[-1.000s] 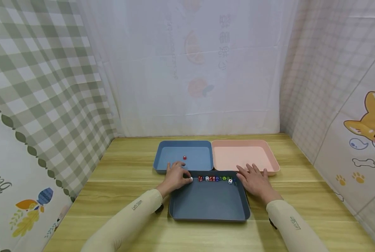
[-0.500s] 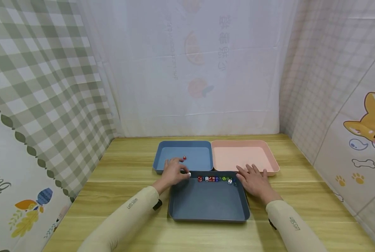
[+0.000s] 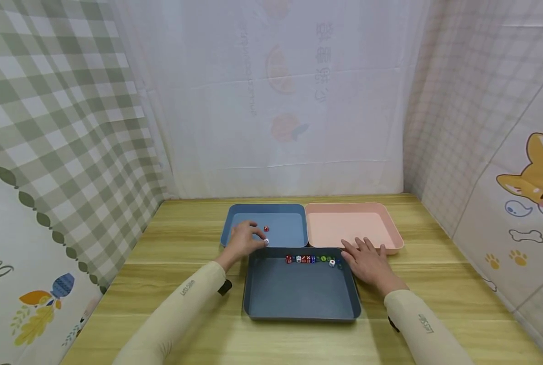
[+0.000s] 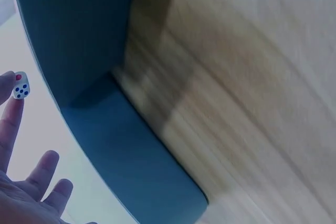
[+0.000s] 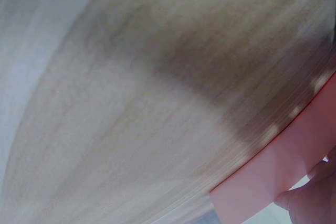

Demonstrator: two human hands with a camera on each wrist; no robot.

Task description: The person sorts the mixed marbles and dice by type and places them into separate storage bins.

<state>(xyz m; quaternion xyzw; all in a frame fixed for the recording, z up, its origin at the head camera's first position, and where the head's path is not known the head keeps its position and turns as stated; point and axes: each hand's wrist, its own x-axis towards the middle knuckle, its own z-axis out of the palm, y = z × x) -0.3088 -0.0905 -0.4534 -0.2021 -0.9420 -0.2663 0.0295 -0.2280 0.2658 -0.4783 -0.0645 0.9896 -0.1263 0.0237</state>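
Observation:
Between thumb and a fingertip, my left hand (image 3: 244, 240) pinches a white die (image 4: 21, 85) with blue pips and one red pip. It holds the die over the near part of the blue tray (image 3: 289, 213); the other fingers are spread apart in the left wrist view. A red die (image 3: 266, 228) lies in that tray just beyond the hand. My right hand (image 3: 369, 263) rests with fingers spread at the corner where the pink tray (image 3: 353, 209) meets the dark grey tray (image 3: 302, 294). Along the dark tray's far side lies a row of small red, white, blue and green dice (image 3: 308, 259).
One white die (image 3: 332, 263) sits slightly in front of the row's right end. All three trays stand on a wood-grain table (image 3: 175, 228). A white curtain (image 3: 271, 101) hangs behind, with a checked cloth (image 3: 70, 101) on the left.
My left hand has lifted the white die from the dark tray's far left corner and carried it up and left over the blue tray. The right hand has stayed in place.

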